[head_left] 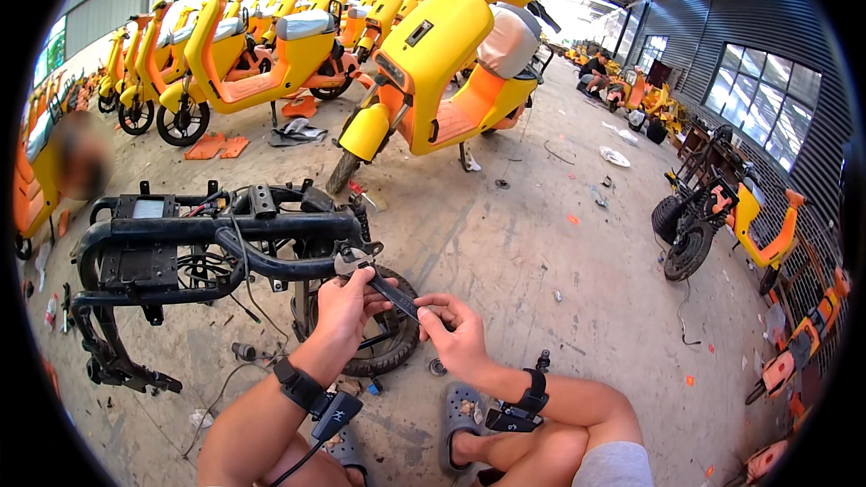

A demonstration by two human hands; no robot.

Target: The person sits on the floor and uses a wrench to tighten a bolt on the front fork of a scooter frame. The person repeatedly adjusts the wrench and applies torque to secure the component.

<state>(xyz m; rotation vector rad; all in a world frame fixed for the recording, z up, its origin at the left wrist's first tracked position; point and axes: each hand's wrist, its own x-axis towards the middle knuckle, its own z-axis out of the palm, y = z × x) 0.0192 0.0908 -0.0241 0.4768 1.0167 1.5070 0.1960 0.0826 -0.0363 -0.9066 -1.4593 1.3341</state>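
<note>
Between my two hands is an adjustable wrench (394,295) with a grey head and a black handle. My left hand (347,308) is closed around it just below the jaws, thumb on top. The fingers of my right hand (453,329) pinch the far end of the handle. The wrench's head is by the end of a black scooter frame (162,236) lying on the floor; I cannot tell whether they touch. Behind my left hand is the frame's black-tyred wheel (397,352), partly hidden by hand and forearm.
A yellow scooter (424,54) stands just beyond the frame, with rows of others behind it. A stripped scooter (699,207) stands at right. Loose cables (248,284), orange panels (216,146) and small parts lie on the concrete floor. Another person (594,70) crouches far off.
</note>
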